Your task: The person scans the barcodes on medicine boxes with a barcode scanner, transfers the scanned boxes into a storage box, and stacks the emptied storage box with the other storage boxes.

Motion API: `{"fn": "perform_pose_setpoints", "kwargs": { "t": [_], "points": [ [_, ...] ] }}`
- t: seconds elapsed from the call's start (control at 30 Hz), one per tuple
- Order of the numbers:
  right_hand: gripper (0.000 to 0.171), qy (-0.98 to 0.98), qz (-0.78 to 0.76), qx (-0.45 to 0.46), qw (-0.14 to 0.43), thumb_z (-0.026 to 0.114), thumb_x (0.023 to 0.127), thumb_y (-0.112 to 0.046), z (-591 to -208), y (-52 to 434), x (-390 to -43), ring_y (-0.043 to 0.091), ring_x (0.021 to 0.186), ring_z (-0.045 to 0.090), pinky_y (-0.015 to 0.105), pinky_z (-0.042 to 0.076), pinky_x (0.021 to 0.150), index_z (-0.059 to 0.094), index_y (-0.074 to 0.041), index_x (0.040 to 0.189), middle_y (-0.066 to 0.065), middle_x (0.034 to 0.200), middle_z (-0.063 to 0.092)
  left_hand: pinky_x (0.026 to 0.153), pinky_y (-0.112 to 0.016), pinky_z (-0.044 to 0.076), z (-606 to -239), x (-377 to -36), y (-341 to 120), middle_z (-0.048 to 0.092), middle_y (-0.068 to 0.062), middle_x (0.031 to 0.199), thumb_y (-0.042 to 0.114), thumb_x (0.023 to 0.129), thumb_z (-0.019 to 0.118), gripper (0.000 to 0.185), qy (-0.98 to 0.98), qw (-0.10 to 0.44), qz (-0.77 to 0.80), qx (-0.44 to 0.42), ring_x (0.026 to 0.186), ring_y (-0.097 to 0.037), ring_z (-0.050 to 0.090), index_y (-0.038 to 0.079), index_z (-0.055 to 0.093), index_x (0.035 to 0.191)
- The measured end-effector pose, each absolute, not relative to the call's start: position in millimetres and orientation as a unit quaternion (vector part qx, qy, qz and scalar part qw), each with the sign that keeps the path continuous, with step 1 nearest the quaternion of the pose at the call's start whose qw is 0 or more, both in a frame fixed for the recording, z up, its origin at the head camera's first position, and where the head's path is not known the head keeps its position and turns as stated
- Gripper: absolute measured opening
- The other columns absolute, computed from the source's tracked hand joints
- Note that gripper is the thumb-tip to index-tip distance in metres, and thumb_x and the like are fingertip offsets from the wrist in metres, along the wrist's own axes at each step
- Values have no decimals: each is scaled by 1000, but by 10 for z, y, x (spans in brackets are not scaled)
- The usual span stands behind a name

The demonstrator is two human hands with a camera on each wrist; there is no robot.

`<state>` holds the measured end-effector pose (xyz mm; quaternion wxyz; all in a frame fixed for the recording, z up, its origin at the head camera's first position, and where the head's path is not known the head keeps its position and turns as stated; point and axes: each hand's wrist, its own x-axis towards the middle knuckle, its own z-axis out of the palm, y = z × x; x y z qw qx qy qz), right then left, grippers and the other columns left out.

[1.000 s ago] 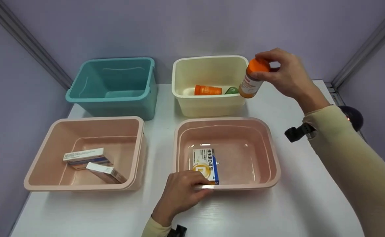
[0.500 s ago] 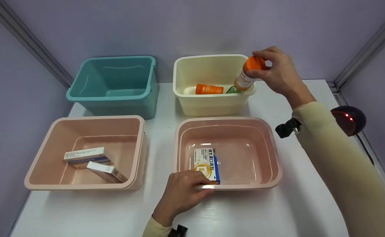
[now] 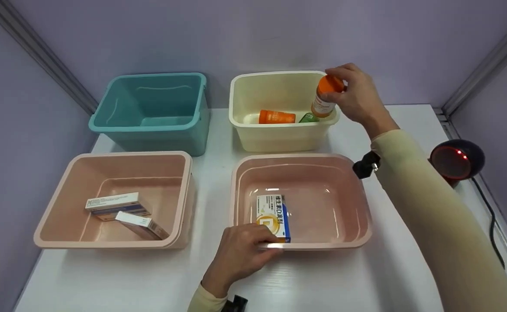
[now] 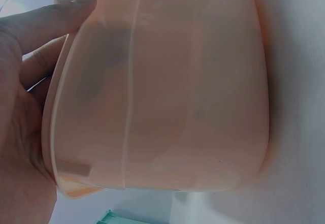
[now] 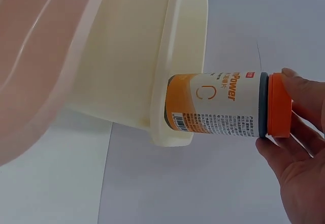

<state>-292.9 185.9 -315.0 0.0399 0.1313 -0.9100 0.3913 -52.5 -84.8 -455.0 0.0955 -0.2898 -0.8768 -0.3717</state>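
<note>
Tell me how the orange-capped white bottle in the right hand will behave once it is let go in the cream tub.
The orange-capped white bottle is a round cylinder, so on its side it will probably roll, like the orange bottle already lying in the cream plastic tub. Held only by its cap in the right hand, it seems light. Its smooth label may be slippery.
</note>
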Motion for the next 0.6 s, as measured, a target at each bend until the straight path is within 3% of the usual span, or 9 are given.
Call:
{"fn": "perform_pose_setpoints", "kwargs": {
  "t": [0.3,0.6],
  "points": [
    [52,-921,385,68,-4,64,96,-13,-3249,1832,-3019,29,128,42,40,38,104,48,-6,144,10,142,42,62,-20,48,-4551,-532,-811,69,15,83,33,81,80,10,-868,109,-373,-308,76,3,62,24,77,86],
    [39,-915,378,129,59,57,95,-5,-3292,1926,-2989,29,134,37,39,24,112,56,1,134,14,141,46,61,-20,46,-4547,-526,-817,69,17,84,31,80,81,10,-871,102,-372,-304,75,3,61,25,78,88]
  ]
}}
